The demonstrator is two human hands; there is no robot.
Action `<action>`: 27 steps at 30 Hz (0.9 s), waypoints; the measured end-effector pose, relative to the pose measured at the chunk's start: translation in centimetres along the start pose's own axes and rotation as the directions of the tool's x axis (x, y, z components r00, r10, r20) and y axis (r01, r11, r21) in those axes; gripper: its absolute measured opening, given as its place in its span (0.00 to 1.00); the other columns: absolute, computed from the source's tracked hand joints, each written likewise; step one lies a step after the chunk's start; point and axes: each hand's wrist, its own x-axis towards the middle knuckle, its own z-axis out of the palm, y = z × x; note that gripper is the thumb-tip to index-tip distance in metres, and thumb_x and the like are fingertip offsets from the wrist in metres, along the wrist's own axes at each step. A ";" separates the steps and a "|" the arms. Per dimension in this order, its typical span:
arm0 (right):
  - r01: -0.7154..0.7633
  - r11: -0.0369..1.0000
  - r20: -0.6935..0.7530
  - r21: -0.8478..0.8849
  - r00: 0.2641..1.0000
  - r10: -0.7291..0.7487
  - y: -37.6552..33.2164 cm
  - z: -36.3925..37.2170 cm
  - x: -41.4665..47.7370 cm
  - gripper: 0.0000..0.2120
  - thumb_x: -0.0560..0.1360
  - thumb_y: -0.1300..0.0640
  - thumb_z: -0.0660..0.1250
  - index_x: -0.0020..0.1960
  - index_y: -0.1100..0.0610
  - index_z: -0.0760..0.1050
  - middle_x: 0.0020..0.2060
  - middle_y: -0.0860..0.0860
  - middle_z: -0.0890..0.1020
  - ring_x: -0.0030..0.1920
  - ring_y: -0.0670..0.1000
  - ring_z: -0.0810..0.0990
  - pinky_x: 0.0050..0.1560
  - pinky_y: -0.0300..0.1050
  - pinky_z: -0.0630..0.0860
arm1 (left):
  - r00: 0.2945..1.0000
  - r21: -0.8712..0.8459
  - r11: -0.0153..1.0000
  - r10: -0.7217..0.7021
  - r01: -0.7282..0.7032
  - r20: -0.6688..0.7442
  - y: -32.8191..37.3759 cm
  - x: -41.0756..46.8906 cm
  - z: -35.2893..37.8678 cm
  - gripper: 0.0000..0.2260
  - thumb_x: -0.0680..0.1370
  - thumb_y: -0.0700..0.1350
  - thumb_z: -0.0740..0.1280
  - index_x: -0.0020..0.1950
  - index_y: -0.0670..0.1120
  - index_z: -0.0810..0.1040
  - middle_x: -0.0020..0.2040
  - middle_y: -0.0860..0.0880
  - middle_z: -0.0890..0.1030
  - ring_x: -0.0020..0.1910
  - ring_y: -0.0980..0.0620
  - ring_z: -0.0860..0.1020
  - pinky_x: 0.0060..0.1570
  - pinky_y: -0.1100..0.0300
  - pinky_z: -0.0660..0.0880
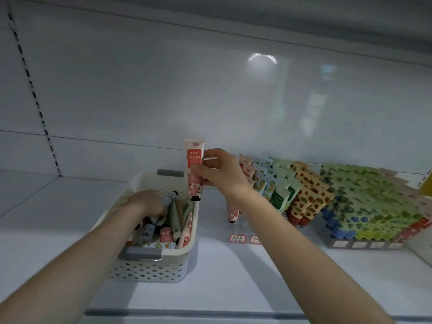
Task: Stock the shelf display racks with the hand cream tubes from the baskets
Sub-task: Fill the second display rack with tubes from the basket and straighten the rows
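Basket (149, 271) left on shelf (233, 288), loose tubes (175, 220) in it. Held tube (194, 160) above its far-right corner. Tube-filled racks (364, 244) right of basket.

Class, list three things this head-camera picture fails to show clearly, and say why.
Head view:
1. Fingers of the left hand: hidden by its own back, inside the basket; grip unclear.
2. The price labels: blurred, unreadable.
3. The display rack: right end cut off by the frame edge.

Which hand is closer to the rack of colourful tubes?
Right. The right hand, holding a pink tube, is just left of the rack; the left hand is in the basket, farther away.
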 end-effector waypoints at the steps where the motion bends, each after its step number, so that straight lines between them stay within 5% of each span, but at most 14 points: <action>1: -0.009 1.000 -0.016 -0.001 1.000 0.009 0.0 -0.4 -0.3 0.13 0.73 0.64 0.69 0.56 0.60 0.71 0.52 0.60 0.80 0.48 0.55 0.81 0.49 0.46 0.80 | 1.000 -0.011 1.000 -0.002 0.002 0.000 -0.1 0.0 0.0 0.11 0.77 0.50 0.64 0.43 0.42 0.77 0.45 0.44 0.80 0.44 0.47 0.77 0.42 0.60 0.70; 6: -0.019 0.999 -0.079 0.041 0.997 0.022 0.1 -2.6 -2.3 0.11 0.73 0.65 0.68 0.54 0.61 0.71 0.45 0.58 0.81 0.38 0.50 0.81 0.43 0.41 0.81 | 1.000 -0.146 0.989 0.007 -0.010 -0.015 0.1 -0.8 0.1 0.15 0.80 0.49 0.60 0.56 0.37 0.74 0.51 0.42 0.77 0.48 0.46 0.75 0.42 0.62 0.68; 9: -0.001 0.999 -0.134 0.035 0.991 0.006 -0.2 -4.2 -3.6 0.10 0.73 0.65 0.68 0.53 0.60 0.72 0.44 0.57 0.82 0.36 0.48 0.81 0.41 0.39 0.81 | 0.986 -0.307 0.951 -0.009 -0.042 -0.164 0.5 -2.0 -1.0 0.11 0.79 0.45 0.60 0.43 0.39 0.74 0.39 0.42 0.77 0.34 0.47 0.75 0.31 0.61 0.67; 14: 0.031 0.998 -0.257 0.056 0.966 -0.015 -0.8 -6.9 -5.4 0.12 0.71 0.64 0.70 0.53 0.60 0.72 0.47 0.57 0.83 0.45 0.56 0.83 0.52 0.52 0.80 | 0.885 -0.680 0.696 -0.140 -0.231 -0.445 2.7 -5.1 -4.0 0.07 0.76 0.44 0.63 0.48 0.41 0.71 0.38 0.43 0.76 0.31 0.47 0.73 0.29 0.60 0.67; 20: 0.068 0.989 -0.381 -0.131 0.917 -0.114 -0.6 -9.4 -7.8 0.11 0.70 0.60 0.72 0.48 0.52 0.72 0.44 0.52 0.83 0.46 0.50 0.83 0.50 0.46 0.79 | 0.882 -0.865 0.269 -0.095 -0.423 -0.461 6.3 -14.3 -4.9 0.02 0.77 0.43 0.64 0.45 0.49 0.75 0.33 0.48 0.75 0.22 0.58 0.74 0.24 0.67 0.70; 23: 0.066 0.977 -0.453 -0.201 0.878 -0.153 0.1 -10.0 -8.8 0.13 0.71 0.58 0.72 0.51 0.54 0.71 0.45 0.52 0.83 0.45 0.48 0.82 0.47 0.42 0.78 | 0.902 -0.899 0.162 -0.079 -0.407 -0.423 7.0 -18.0 -3.2 0.03 0.76 0.45 0.65 0.43 0.50 0.75 0.29 0.51 0.77 0.23 0.60 0.74 0.25 0.67 0.71; 27: 0.050 0.952 -0.478 -0.302 0.856 -0.197 1.4 -9.4 -9.2 0.14 0.72 0.57 0.71 0.52 0.53 0.68 0.38 0.49 0.82 0.36 0.43 0.79 0.33 0.29 0.72 | 0.941 -0.933 0.153 -0.038 -0.326 -0.336 7.3 -20.8 0.6 0.07 0.74 0.49 0.68 0.47 0.47 0.76 0.32 0.51 0.78 0.29 0.55 0.75 0.31 0.60 0.72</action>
